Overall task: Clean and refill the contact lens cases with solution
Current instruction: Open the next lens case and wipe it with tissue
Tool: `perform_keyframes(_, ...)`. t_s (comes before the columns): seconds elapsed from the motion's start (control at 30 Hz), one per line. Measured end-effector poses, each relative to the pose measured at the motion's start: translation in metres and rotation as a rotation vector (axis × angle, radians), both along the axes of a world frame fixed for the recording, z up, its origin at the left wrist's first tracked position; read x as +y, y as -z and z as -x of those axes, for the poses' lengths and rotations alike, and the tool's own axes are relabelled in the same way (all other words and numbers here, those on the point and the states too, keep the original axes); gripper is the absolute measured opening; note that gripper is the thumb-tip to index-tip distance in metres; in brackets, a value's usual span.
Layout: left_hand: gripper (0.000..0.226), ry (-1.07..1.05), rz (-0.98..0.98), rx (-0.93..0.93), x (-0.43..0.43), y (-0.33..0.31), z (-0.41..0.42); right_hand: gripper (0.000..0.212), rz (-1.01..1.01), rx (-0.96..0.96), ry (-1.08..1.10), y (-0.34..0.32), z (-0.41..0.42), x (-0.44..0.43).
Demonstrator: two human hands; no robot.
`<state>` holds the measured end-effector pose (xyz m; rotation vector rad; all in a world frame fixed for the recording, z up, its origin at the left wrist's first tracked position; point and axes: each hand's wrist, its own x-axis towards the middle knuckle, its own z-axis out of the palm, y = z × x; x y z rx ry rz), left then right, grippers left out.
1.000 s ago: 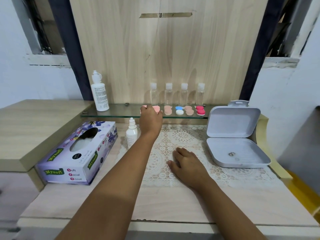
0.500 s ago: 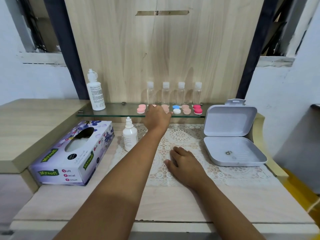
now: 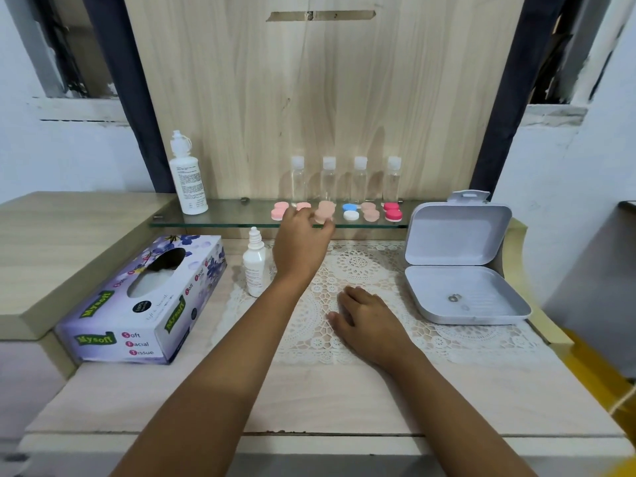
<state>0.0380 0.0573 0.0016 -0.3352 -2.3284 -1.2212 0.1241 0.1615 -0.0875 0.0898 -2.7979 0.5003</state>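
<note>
Left hand (image 3: 303, 246) out at the clear glass shelf (image 3: 237, 216), fingers loosely bent over the pale peach twin-cup plastic lens case (image 3: 325, 212); impossible to tell whether gripped. Right hand (image 3: 370, 321) flat, empty, on the white lace mat (image 3: 361, 266), probably as a brace. Beside the left fingertips, 5 more coloured lens cases (image 3: 371, 212), lined up for easy picking. Left of that wrist, small white plastic dropper bottle (image 3: 255, 270), handy for refilling.
</note>
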Motion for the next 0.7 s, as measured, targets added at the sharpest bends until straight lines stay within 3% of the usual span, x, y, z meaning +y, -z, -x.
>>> perform_keyframes(0.13,0.020,0.136,-0.122,-0.025,-0.025,0.011,-0.022,0.033,-0.009,-0.007,-0.003,-0.003,-0.002,-0.001)
perform_keyframes(0.27,0.012,0.279,-0.116,-0.115,-0.053,0.033,-0.034,0.038,-0.026,-0.031,0.002,-0.008,-0.005,-0.003)
perform_keyframes(0.53,0.017,0.433,0.075,-0.314,-0.079,0.069,-0.027,0.040,-0.014,-0.046,0.008,-0.011,-0.008,-0.005)
perform_keyframes(0.7,0.023,0.448,0.275,-0.270,-0.081,0.071,-0.023,0.039,0.002,-0.033,0.004,-0.010,-0.007,-0.006)
